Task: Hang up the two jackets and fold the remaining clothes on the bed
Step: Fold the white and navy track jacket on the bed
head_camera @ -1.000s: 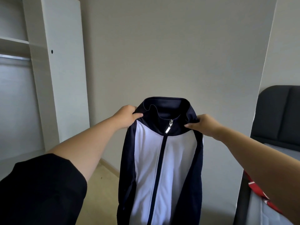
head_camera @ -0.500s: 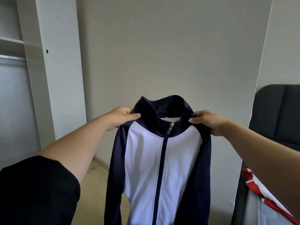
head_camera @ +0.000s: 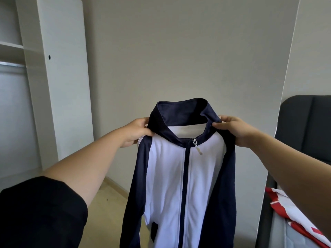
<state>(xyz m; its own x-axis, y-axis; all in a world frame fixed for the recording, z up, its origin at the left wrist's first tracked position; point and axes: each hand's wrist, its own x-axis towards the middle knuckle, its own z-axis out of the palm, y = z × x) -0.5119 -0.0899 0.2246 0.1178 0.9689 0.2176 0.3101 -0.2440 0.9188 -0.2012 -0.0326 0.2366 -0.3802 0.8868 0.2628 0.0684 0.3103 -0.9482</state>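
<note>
wardrobe (head_camera: 59, 83): white, open, far left; shelf and metal rail (head_camera: 10, 64) show inside. No hanger visible on the visible stretch of rail.
left hand (head_camera: 136, 132): fingers curled, pinching jacket's left shoulder at the collar base.
jacket (head_camera: 180, 185): navy/white, zipped to the neck, held up in mid-air facing the camera, hanging straight, between both hands, well clear of the wardrobe. A pale bar shows inside the neck, maybe a hanger, can't confirm.
right hand (head_camera: 232, 130): thumb and fingers gripping the other shoulder at the collar.
bed (head_camera: 293, 235): lower right edge, red/white garment (head_camera: 286, 206) lying on it, dark headboard (head_camera: 308, 126) behind.
step: likely jacket one of two, being squared up before hanging.
next: carry it left to the rail; needs a hanger hook free at the collar and one hand released.
text/brands: none readable; zip pull (head_camera: 194, 141) plain.
</note>
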